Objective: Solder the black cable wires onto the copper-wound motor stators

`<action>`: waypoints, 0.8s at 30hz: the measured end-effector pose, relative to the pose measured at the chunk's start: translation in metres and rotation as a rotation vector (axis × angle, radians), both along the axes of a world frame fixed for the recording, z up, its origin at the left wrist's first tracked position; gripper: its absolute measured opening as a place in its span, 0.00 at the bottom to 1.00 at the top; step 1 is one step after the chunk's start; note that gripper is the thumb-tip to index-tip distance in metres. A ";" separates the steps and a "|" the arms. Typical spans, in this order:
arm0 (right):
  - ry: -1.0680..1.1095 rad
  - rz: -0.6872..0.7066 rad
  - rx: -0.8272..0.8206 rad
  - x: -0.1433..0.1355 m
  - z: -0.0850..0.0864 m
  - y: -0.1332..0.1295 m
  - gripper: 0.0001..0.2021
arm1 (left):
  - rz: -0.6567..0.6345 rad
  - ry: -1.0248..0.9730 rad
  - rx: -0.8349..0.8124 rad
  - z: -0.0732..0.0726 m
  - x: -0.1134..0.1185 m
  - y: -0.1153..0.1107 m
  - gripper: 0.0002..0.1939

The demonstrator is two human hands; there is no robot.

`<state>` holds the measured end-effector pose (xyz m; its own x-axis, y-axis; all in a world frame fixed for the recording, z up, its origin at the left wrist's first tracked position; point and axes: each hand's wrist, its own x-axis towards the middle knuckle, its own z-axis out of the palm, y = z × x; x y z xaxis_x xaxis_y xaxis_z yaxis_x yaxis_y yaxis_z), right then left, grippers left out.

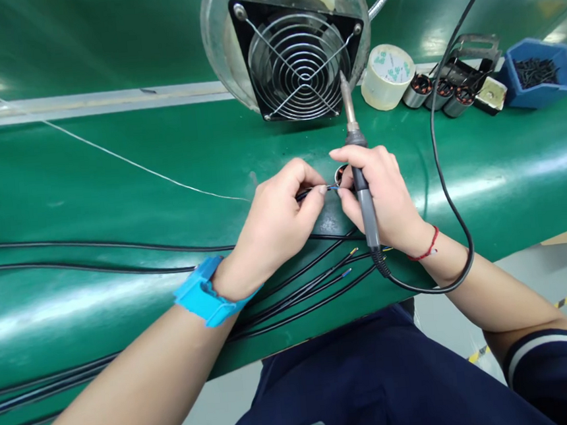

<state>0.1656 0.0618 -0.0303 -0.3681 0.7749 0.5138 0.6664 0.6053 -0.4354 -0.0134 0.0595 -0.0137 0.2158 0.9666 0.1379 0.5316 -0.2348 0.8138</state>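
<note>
My left hand (287, 205), with a blue wrist strap (206, 295), pinches a thin black cable (304, 194) between thumb and fingertips. A short blue wire (333, 187) runs from it toward my right fingertips. My right hand (383, 190) grips a soldering iron (369, 215), tip pointing up and away. Its thumb and a finger close at the blue wire's end; whether they hold the wire is hard to see. Just behind those fingertips is a small round metal part (340, 176) with coppery insides, mostly hidden. Several black cables (314, 282) with stripped coloured ends lie below my hands.
A fan with a wire guard (305, 72) stands behind my hands. To its right are a tape roll (385, 78), several motor-like cylinders (442, 95), an iron stand (473, 57) and a blue bin (535, 84) of small dark pieces. The iron's cord (440, 159) loops around my right wrist.
</note>
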 end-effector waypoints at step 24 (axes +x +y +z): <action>0.211 -0.059 -0.196 0.001 -0.007 -0.005 0.25 | 0.039 -0.316 -0.298 -0.001 0.001 0.004 0.05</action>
